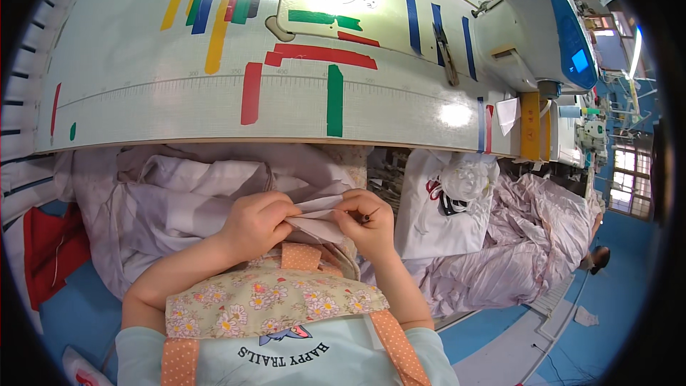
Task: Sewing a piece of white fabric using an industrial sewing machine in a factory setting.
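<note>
Above my lap, my left hand (259, 224) pinches the edge of a pale, whitish-lilac cloth (314, 227) between thumb and fingers. My right hand (371, 225) grips the same cloth from the other side, so folded layers stand up between the two hands. A small dark object (366, 219) pokes out among the right hand's fingers; its kind is too small to make out. The bulk of the cloth spreads to the left under the table edge. Beneath my hands lies a flowered apron (279, 300) with orange dotted straps.
A sewing machine (529, 36) stands at the right of the white table (179, 111), which carries coloured tape strips and a printed ruler. Thread snips (446, 57) lie beside the machine. Right of me are a white bag (436, 221) and heaped pale cloth (514, 243); red cloth (53, 254) hangs left.
</note>
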`<state>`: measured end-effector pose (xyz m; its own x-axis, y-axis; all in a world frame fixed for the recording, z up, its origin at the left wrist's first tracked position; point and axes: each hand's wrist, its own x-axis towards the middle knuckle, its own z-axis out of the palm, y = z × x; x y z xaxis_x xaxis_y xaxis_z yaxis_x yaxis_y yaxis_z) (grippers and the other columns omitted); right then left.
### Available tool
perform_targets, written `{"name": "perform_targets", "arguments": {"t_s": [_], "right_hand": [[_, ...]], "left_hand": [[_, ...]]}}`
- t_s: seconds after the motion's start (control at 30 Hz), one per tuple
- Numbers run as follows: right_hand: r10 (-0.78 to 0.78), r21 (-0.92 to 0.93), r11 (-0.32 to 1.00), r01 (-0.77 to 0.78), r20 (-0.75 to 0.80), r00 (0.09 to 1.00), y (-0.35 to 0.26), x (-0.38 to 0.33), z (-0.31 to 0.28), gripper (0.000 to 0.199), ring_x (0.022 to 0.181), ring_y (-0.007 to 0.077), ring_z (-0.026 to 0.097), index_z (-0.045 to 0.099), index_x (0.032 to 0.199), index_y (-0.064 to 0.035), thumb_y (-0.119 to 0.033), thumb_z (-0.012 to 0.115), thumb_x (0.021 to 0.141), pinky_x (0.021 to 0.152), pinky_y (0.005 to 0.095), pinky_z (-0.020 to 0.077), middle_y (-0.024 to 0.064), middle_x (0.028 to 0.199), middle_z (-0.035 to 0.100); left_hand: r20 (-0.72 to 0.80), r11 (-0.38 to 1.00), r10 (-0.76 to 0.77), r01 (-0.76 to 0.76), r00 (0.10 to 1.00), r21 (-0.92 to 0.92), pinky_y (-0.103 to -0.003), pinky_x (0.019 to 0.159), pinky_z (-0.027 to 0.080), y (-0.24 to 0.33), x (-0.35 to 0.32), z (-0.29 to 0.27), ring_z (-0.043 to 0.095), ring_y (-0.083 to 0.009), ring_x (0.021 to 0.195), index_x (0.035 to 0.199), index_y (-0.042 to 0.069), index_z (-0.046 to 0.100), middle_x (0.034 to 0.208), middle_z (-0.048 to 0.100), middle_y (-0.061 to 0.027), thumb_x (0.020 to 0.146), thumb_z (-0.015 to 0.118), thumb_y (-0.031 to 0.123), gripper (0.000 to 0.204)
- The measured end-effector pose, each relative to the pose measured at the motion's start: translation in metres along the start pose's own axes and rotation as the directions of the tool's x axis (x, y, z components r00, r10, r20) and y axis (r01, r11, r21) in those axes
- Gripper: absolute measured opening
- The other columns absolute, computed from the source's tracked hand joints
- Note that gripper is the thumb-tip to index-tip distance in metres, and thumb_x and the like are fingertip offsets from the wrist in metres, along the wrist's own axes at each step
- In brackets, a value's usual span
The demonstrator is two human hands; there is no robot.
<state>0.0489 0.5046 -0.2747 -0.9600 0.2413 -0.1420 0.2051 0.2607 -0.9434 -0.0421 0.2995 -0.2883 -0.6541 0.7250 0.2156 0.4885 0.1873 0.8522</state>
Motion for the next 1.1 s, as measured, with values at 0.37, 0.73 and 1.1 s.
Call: {"name": "perform_targets", "arguments": {"t_s": [0.37, 0.73, 1.1], "right_hand": [[-0.163, -0.068, 0.984, 0.165, 0.032, 0.986, -0.008, 0.006, -0.005, 0.01, 0.061, 0.0133, 0.058, 0.061, 0.076, 0.0008, 0.004, 0.068, 0.069, 0.053, 0.0228, 0.0459, 0.0098, 0.082, 0.065], [-0.21, -0.178, 0.957, 0.23, 0.12, 0.97, -0.013, 0.012, -0.01, 0.012, 0.058, 0.016, 0.058, 0.06, 0.074, -0.0006, 0.004, 0.068, 0.067, 0.051, 0.0247, 0.0459, 0.0091, 0.079, 0.065], [-0.052, -0.108, 0.993, 0.055, 0.034, 0.998, -0.013, 0.005, -0.007, 0.013, 0.06, 0.0149, 0.059, 0.063, 0.078, -0.0017, 0.007, 0.066, 0.068, 0.053, 0.0251, 0.0462, 0.0067, 0.074, 0.062]], "left_hand": [[-0.03, 0.999, 0.053, -0.053, 0.998, 0.012, -0.035, 0.061, 0.05, -0.003, 0.001, 0.002, 0.062, -0.0258, 0.07, 0.079, 0.005, 0.062, 0.08, 0.062, -0.0074, 0.062, 0.069, 0.002, 0.018], [-0.031, 0.993, 0.115, -0.116, 0.993, -0.022, -0.036, 0.059, 0.05, -0.01, -0.003, 0.008, 0.061, -0.0263, 0.069, 0.075, 0.005, 0.06, 0.077, 0.061, -0.0079, 0.059, 0.068, -0.001, 0.019], [0.101, 0.988, 0.156, -0.157, 0.983, 0.004, -0.036, 0.06, 0.048, -0.012, -0.004, 0.006, 0.059, -0.024, 0.07, 0.088, 0.011, 0.066, 0.08, 0.058, -0.0057, 0.067, 0.067, 0.005, 0.022]]}}
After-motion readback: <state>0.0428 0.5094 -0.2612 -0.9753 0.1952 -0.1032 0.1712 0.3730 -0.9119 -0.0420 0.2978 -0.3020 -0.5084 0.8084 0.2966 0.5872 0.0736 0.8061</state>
